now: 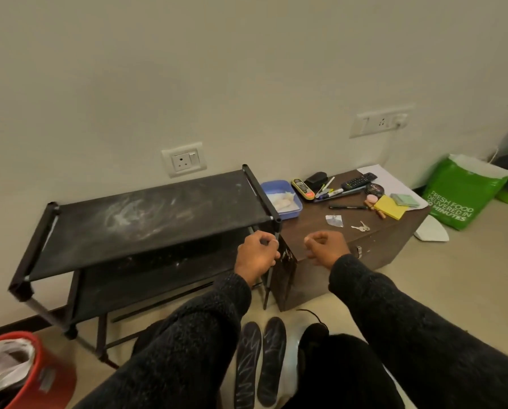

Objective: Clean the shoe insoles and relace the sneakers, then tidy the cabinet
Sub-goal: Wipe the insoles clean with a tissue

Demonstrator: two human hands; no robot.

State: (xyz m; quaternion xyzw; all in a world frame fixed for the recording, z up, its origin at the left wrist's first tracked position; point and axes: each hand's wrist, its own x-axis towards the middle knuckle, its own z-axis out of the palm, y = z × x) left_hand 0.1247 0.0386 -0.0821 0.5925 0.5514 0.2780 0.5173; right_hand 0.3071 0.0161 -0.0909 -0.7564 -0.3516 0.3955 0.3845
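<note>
Sleeves: dark, fuzzy knit, covering both arms to the wrists.
Left hand (257, 255): bare.
Right hand (326, 246): bare.

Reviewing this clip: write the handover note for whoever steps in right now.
Left hand: fist-curled at the black rack corner, contents unclear. Right hand: loosely curled above the brown cabinet, seemingly empty.
Two insoles lie side by side on the floor, no sneakers clearly visible.
Rack top is dusty; the cabinet top is cluttered with pens, remote, sticky notes, keys, blue tub.
Left: relacing, tidying.
</note>
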